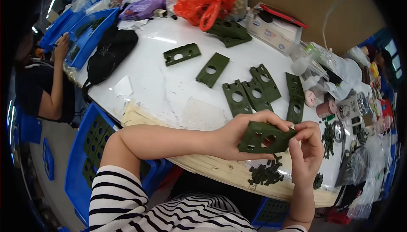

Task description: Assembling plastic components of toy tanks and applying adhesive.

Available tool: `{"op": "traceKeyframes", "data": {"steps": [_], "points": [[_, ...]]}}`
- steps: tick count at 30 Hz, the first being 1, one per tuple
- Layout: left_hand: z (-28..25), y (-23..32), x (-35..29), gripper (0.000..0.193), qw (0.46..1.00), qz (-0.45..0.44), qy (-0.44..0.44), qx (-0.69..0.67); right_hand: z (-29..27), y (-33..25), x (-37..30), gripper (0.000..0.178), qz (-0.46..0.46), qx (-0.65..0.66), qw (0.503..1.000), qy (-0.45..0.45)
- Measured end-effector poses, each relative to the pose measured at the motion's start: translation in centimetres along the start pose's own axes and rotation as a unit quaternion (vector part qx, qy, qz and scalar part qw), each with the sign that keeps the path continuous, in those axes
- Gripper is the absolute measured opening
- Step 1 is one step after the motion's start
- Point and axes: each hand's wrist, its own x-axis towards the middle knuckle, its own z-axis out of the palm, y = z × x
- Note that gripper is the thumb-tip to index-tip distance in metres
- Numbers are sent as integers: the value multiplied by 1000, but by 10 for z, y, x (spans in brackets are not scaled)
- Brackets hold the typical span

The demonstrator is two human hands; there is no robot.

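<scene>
Now, left hand gripping green plate, right hand pinching its end, printed white box beyond

The held plate is supported between the left grip and the right grip, above the tabletop. Loose plates are spread beyond the grips, with bags heaped behind. Small parts are piled nearside; a bin is placed leftward, beside the tabletop.

Print on white box and white mug; too small to read.
</scene>
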Motion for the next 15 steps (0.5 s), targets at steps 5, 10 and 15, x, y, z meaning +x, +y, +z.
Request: {"op": "traceKeyframes", "data": {"steps": [5,10,15], "points": [[-2,-2,9,60,997,-69,3,-47,-10,-2,5,14,-99,-99,990,23],[-5,1,10,63,986,-141,23,-88,-8,-3,5,34,-208,-253,944,35],[-5,-7,7,59,996,-69,34,-47,-3,-1,3,38,-262,-322,909,28]]}}
